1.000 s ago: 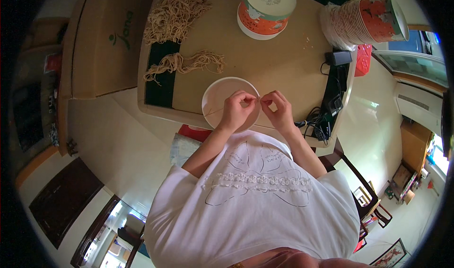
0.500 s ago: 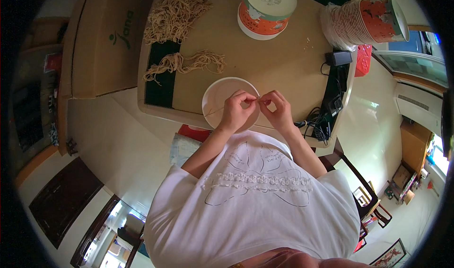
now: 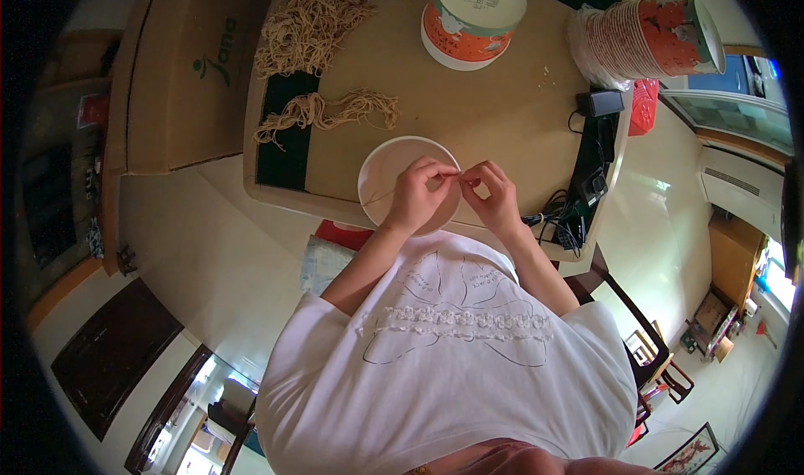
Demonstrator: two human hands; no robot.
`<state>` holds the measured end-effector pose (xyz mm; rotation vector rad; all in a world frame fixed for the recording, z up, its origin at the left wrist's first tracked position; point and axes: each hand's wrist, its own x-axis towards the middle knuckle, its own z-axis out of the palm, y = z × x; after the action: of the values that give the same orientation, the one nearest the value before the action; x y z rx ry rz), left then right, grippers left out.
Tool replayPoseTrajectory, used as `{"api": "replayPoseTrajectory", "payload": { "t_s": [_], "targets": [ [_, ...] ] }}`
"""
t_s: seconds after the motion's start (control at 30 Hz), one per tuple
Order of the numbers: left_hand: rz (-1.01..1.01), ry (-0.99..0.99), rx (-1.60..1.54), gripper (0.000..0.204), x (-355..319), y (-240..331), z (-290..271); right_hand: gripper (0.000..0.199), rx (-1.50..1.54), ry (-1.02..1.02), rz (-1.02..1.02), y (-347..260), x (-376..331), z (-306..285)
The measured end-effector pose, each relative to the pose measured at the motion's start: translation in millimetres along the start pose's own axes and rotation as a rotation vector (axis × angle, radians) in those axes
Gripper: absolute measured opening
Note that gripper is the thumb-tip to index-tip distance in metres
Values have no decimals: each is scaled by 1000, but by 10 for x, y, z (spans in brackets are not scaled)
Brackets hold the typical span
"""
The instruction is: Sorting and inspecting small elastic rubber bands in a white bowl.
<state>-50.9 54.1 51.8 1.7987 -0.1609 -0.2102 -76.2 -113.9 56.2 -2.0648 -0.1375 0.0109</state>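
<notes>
A white paper bucket [image 3: 381,161] stands at the table's near edge in front of me, its open mouth facing up. A thin tan string [image 3: 382,197] runs across its inside toward my left hand. My left hand [image 3: 423,194] is over the bucket, thumb and forefinger pinched together on the string near the right rim. Fingertip to fingertip with it, my right hand [image 3: 490,197] is also closed in a pinch just outside that rim. What lies between the right fingertips is too small to tell.
Tan string bundles, one large [image 3: 314,27] and one smaller [image 3: 331,113], lie at the left. Upside-down orange-and-green paper buckets [image 3: 469,35] stand at the back, with a long nested stack [image 3: 645,43] at right. Black adapters and cables [image 3: 596,140] line the right edge. A cardboard box [image 3: 184,81] adjoins the left.
My fingertips have shifted very slightly to the right at the bucket's rim, both still pinched. The bucket and everything else have stayed in place.
</notes>
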Motion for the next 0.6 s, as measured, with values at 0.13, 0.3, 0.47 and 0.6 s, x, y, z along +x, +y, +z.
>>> {"api": "replayPoseTrajectory", "payload": {
  "t_s": [0.13, 0.3, 0.47, 0.6],
  "targets": [
    [133, -30, 205, 9, 5, -7, -15, 14, -13, -3, -17, 22, -10, 0],
    [-2, 47, 87, 6, -1, -64, -37, 14, -5, -66, 17, 0, -29, -41],
    [-93, 80, -4, 5, -36, -146, -34, 14, -33, -100, -27, -32, -26, -68],
    [-129, 48, -52, 5, -60, -147, -35, 13, -22, -41, 67, -124, 27, -77]
  ]
}}
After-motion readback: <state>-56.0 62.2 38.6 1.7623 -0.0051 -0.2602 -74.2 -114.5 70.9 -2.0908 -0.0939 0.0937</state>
